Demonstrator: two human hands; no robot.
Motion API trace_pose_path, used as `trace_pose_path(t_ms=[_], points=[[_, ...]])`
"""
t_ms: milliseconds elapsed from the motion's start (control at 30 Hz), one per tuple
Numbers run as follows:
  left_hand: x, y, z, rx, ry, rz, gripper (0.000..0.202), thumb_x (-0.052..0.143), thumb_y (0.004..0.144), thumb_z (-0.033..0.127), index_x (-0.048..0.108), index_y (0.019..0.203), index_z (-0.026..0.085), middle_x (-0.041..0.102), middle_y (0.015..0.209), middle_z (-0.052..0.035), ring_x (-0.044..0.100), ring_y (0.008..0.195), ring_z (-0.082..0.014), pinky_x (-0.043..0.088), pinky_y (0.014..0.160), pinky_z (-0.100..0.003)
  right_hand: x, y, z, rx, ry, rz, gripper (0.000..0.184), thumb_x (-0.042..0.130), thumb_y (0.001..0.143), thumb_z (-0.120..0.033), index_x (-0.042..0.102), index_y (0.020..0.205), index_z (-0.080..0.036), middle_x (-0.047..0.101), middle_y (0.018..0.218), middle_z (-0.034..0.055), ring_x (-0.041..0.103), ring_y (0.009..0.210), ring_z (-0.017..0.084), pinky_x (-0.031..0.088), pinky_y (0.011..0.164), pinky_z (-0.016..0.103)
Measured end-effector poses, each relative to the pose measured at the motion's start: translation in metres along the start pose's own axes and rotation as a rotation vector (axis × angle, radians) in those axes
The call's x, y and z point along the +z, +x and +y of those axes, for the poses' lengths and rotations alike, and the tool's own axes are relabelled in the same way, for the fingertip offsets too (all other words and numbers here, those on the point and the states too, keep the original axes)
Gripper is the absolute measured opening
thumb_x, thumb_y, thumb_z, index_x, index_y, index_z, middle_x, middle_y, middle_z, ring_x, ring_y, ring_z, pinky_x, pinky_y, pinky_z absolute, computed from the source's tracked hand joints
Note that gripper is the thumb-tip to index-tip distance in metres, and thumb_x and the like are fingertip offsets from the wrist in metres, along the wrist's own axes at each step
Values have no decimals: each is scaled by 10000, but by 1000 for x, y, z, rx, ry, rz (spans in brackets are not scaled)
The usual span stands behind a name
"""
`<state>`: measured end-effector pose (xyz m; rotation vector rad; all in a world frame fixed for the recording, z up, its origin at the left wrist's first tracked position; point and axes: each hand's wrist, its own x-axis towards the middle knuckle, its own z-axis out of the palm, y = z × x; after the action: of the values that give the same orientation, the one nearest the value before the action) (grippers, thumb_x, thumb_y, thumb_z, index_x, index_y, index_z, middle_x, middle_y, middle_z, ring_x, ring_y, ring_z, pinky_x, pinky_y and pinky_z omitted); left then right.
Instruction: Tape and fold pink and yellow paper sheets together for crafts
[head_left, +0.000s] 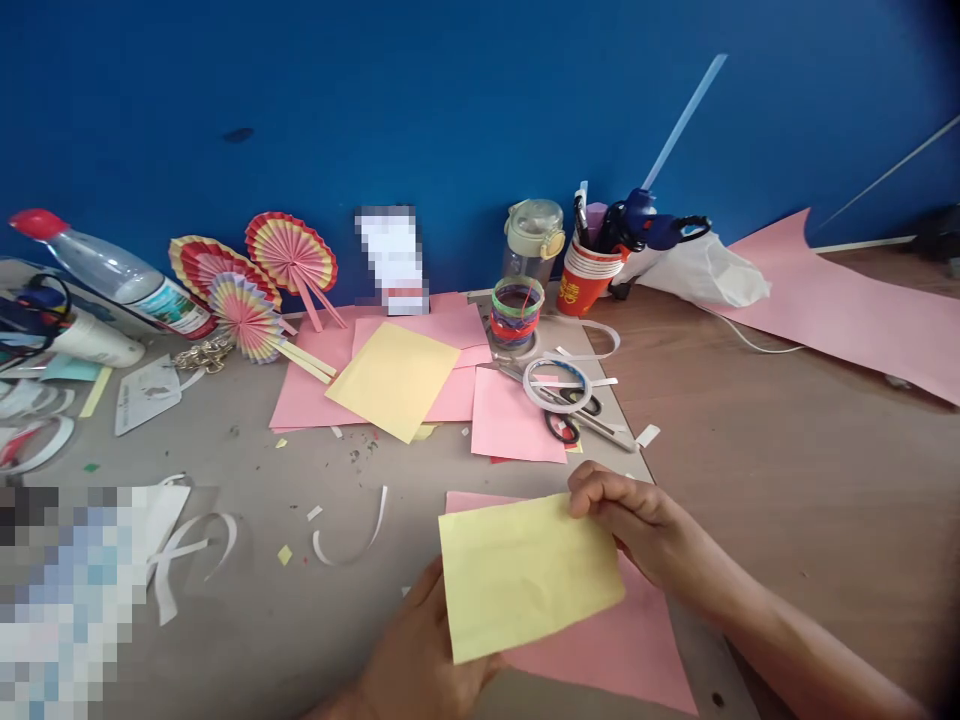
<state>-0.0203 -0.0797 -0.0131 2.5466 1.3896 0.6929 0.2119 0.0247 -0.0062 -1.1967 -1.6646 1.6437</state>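
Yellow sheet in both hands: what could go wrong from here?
The yellow sheet is held only at opposite corners by the left hand and right hand, so it may sag or crease crookedly. It overlaps the pink sheet beneath; that could drag along. The scissors lie just beyond the right hand; a reach might snag them.

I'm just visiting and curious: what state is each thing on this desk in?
Yellow sheet, held over the pink sheet by both hands.
Left hand, fingers gripping its lower edge.
Right hand, fingers gripping its top right corner.
Fans, spread open.
Bottle, capped, lying on its side.
Jar, upright, lid shut.
Cup, upright, full of tools.
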Motion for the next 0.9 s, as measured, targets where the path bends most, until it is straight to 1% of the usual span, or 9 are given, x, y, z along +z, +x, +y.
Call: trace_pose_path(t_ms=[67,200,300,400,533,600,667,800,900], points=[[-2,-10,-5,74,6,58,263,400,938,190,644,1036,204,690,916,-68,618,906,-203,532,811,-328,1,1,1,-14,-46,3,263,435,923,-329,610,765,-213,503,824,15,452,646,123,363,590,260],[-9,-26,-19,124,-52,21,281,366,921,111,640,943,171,667,872,-95,613,865,-209,527,775,-349,3,0,2,-16,-83,7,271,410,932,-326,593,763,-218,482,812,10,449,648,128,366,594,267],[-17,-32,-28,18,-215,-1,266,353,920,122,610,895,188,645,904,-90,615,833,-182,531,732,-301,4,-3,3,-11,-100,35,279,410,936,-345,587,758,-222,486,810,10,465,670,135,376,606,270],[-28,-33,-33,-210,-506,-54,150,412,925,185,540,847,195,635,1019,-84,625,863,-162,531,730,-246,7,-5,2,8,-129,63,299,408,938,-356,571,726,-221,486,785,7,486,686,142,390,600,267],[-37,-27,-34,-513,-833,-70,81,424,952,272,463,924,207,604,1160,-106,621,979,-185,532,814,-287,10,-6,6,3,-177,108,311,401,940,-353,572,720,-216,486,799,16,500,675,137,411,571,250],[-36,-21,-34,-547,-852,-63,110,455,941,268,482,1034,215,595,1161,-109,609,989,-193,527,833,-316,9,-9,10,-37,-219,122,286,401,943,-326,586,754,-219,502,832,26,512,680,135,432,579,246],[-33,-15,-35,-538,-844,-59,171,468,929,239,525,1089,224,596,1104,-95,607,913,-172,534,785,-294,7,-13,12,-100,-285,106,240,406,941,-282,597,808,-227,518,859,39,545,735,150,454,594,244],[-24,-7,-34,-564,-828,-33,169,466,906,174,615,978,207,583,956,-62,574,715,-114,505,593,-197,4,-19,12,-213,-450,22,220,385,925,-180,589,976,-246,533,894,55,581,807,174,491,624,254],[-20,-5,-32,-542,-823,-5,160,468,881,114,596,913,203,549,854,-23,537,636,-87,468,536,-168,7,-20,14,-280,-513,29,217,402,907,-147,557,1020,-248,525,894,54,590,791,173,498,629,254]])
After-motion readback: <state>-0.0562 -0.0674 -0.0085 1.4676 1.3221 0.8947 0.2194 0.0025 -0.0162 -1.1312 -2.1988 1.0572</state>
